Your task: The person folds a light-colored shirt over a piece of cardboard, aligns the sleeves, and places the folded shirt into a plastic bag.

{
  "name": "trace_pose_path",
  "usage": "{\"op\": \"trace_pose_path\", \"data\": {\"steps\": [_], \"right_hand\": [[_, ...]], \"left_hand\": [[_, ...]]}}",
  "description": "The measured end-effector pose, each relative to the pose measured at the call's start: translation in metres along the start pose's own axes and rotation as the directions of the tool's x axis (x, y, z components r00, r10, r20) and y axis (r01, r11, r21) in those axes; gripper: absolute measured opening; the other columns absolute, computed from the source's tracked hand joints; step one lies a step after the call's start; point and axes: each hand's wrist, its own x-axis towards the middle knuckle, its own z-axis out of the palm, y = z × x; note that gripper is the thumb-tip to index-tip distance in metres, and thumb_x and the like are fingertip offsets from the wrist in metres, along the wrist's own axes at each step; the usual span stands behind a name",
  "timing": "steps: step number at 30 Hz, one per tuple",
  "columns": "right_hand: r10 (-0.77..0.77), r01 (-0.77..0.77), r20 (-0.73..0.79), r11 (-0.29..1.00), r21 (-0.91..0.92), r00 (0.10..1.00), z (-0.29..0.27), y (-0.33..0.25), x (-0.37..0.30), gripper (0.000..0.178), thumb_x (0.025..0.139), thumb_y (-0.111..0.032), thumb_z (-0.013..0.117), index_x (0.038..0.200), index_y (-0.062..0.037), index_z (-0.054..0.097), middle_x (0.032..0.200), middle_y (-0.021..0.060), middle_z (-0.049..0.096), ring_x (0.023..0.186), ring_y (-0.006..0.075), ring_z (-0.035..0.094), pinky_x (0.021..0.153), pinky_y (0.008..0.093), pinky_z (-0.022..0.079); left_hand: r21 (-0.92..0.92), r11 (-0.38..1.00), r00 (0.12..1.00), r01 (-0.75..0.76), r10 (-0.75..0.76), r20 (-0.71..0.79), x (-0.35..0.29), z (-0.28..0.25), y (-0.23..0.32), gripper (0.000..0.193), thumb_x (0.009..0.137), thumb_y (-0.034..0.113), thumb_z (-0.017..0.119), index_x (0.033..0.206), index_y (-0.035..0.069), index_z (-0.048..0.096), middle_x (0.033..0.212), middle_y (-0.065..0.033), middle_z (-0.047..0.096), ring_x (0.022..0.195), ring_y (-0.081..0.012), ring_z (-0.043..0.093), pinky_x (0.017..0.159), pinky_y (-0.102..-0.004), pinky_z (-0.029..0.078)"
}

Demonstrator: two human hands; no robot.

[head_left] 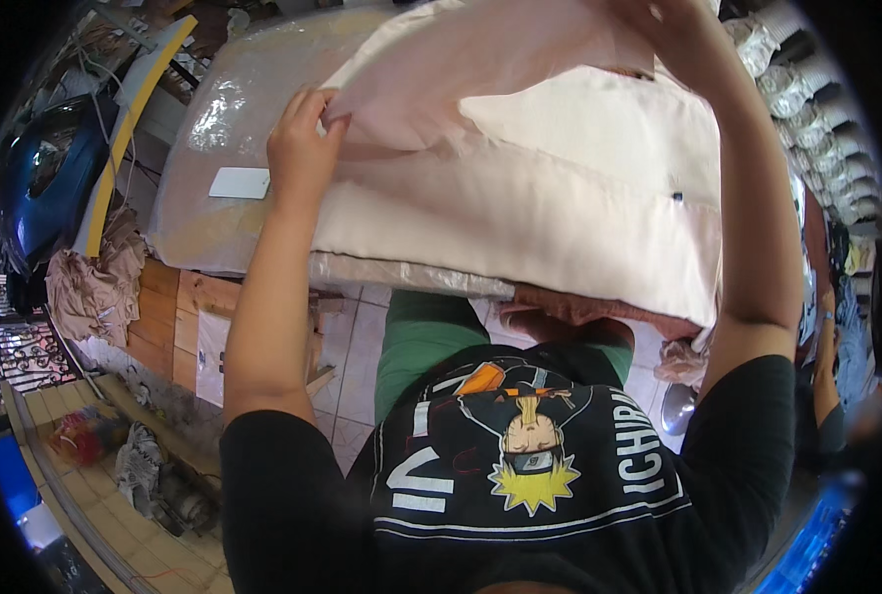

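Note:
A thin pale-pink fabric piece (500, 59) is stretched between my two hands, raised off the work surface. My left hand (304, 141) pinches its near left edge between thumb and fingers. At the far right my right hand (671, 35) is at the fabric's other end; its fingers are partly cut off by the picture's upper edge and I cannot tell their grip. Beneath lies a cream cloth (520, 228), spread over the table and hanging along its near edge. A white card (240, 182) rests just left of my left wrist.
Clear plastic covers the table's left part (198, 213). Brown crumpled cloth (104, 277) and a yellow-edged board (129, 139) stand left. Wrapped white bundles (807, 89) line the right. Another person's arm (825, 346) shows at far right. Tiled floor (352, 396) lies below.

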Motion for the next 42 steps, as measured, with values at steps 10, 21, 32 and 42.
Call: {"op": "trace_pose_path", "data": {"steps": [10, 21, 32, 42], "right_hand": [[0.217, -0.264, 0.326, 0.959, 0.107, 0.92, 0.026, 0.067, -0.213, 0.038, 0.08, -0.005, 0.067, 0.117, -0.0108, 0.063, 0.118, 0.0112, 0.062, 0.107, 0.0258, 0.059, 0.087, 0.036, 0.048], [0.843, -0.864, 0.223, 0.504, -0.008, 0.49, 0.07, 0.068, -0.195, 0.052, 0.081, -0.05, 0.068, 0.078, 0.0021, 0.067, 0.06, 0.0089, 0.061, 0.057, 0.0155, 0.058, 0.055, 0.0306, 0.046], [0.785, -0.786, 0.037, 0.617, 0.038, 0.619, 0.1, 0.072, -0.206, 0.051, 0.071, -0.042, 0.078, 0.091, 0.0024, 0.065, 0.074, 0.0151, 0.067, 0.068, 0.0229, 0.064, 0.065, 0.0331, 0.051], [0.792, -0.793, 0.079, 0.592, 0.144, 0.606, 0.109, 0.074, -0.195, 0.035, 0.075, -0.027, 0.075, 0.088, 0.0027, 0.064, 0.069, 0.0114, 0.063, 0.061, 0.0192, 0.057, 0.06, 0.0319, 0.047]], "left_hand": [[-0.048, 0.974, 0.939, -0.22, 0.225, 0.259, -0.09, -0.009, 0.05, 0.026, 0.077, 0.009, 0.064, 0.102, 0.013, 0.064, 0.109, -0.004, 0.062, 0.105, -0.022, 0.057, 0.096, -0.0374, 0.038], [0.043, 0.94, 0.853, 0.337, -0.325, 0.409, -0.016, 0.019, -0.029, 0.024, 0.089, 0.028, 0.06, 0.107, 0.016, 0.07, 0.114, -0.0075, 0.064, 0.105, -0.0266, 0.058, 0.09, -0.0388, 0.043], [0.495, 0.831, 0.86, 0.254, -0.428, 0.277, -0.02, 0.009, -0.01, 0.025, 0.086, 0.03, 0.063, 0.101, 0.011, 0.07, 0.11, -0.0098, 0.065, 0.104, -0.0288, 0.06, 0.087, -0.0386, 0.047], [0.184, 0.945, 0.789, 0.271, -0.327, 0.52, 0.033, 0.107, 0.038, 0.031, 0.088, 0.037, 0.06, 0.1, 0.01, 0.068, 0.11, -0.0135, 0.065, 0.103, -0.0325, 0.059, 0.087, -0.0422, 0.047]]}}
